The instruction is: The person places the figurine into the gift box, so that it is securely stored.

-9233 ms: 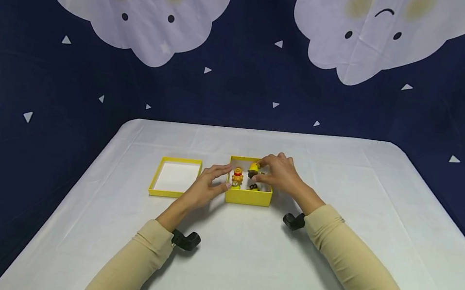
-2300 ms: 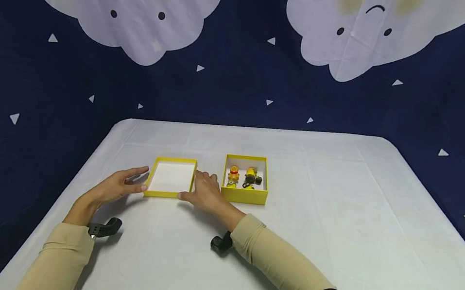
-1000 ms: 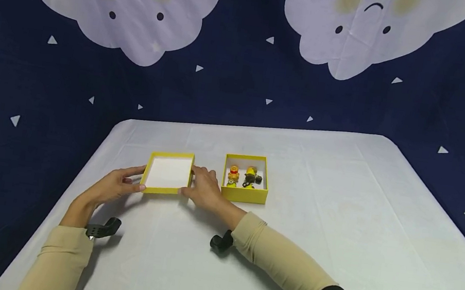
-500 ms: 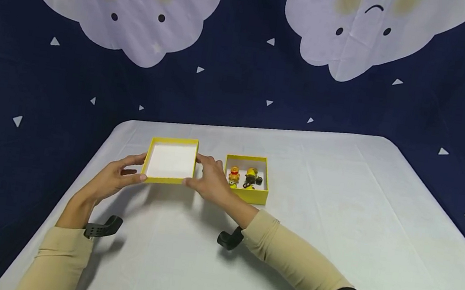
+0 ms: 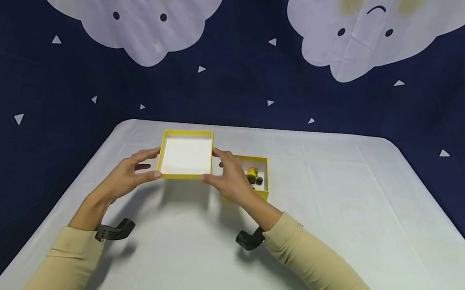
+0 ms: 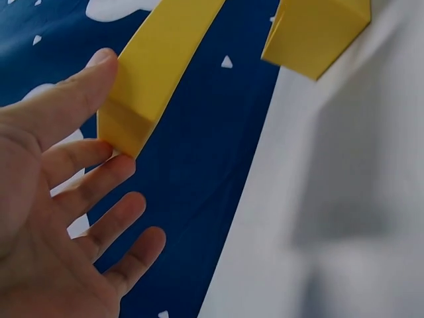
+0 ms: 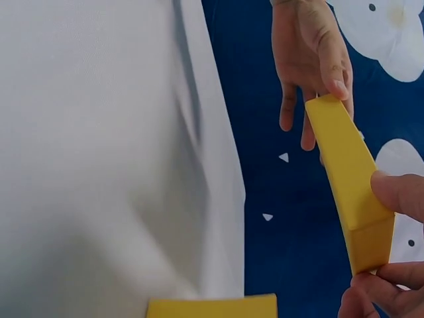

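Observation:
A yellow box lid [image 5: 188, 154] with a white inside hangs above the table, its hollow side toward the head camera. My left hand [image 5: 129, 175] pinches its left side between thumb and fingertips; in the left wrist view the lower fingers [image 6: 136, 262] spread free of it. At the lid's right side, my right hand [image 5: 232, 179] pinches it the same way. Behind the right hand stands the yellow box [image 5: 266, 179], partly covered by that hand. Inside it a small yellow and dark toy figure [image 5: 252, 173] shows; the box's left part is hidden.
A white cloth covers the table [image 5: 311, 253]. Behind it hangs a dark blue backdrop [image 5: 238, 101] with clouds and small triangles. Black wrist cameras [image 5: 115, 230] sit below both hands.
Earlier the right hand was at a figure in the box. Both hands then took the lid from the table, raised it and carried it rightward toward the box, which stayed in place.

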A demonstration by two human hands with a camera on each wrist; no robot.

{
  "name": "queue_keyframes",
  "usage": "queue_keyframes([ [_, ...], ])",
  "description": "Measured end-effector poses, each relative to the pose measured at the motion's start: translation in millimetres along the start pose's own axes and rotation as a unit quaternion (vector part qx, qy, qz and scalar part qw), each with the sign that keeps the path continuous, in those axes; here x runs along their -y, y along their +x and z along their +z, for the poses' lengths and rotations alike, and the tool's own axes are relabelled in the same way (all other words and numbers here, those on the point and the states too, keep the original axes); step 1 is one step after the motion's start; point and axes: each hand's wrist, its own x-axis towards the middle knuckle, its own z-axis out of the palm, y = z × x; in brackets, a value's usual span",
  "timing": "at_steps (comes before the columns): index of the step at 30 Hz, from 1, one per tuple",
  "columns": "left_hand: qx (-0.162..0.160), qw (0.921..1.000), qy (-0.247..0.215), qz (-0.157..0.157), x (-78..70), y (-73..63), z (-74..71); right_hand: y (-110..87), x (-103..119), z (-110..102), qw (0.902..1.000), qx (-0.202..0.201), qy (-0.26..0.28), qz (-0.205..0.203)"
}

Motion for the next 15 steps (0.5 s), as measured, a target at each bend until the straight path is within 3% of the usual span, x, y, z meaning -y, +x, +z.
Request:
queue_keyframes([
  [15,-0.037,0.9965,0.004,0.075,-16.5,12.0,29.8,-8.5,-15.4,-28.3,0.9997,-0.014,0.014,-0.014],
])
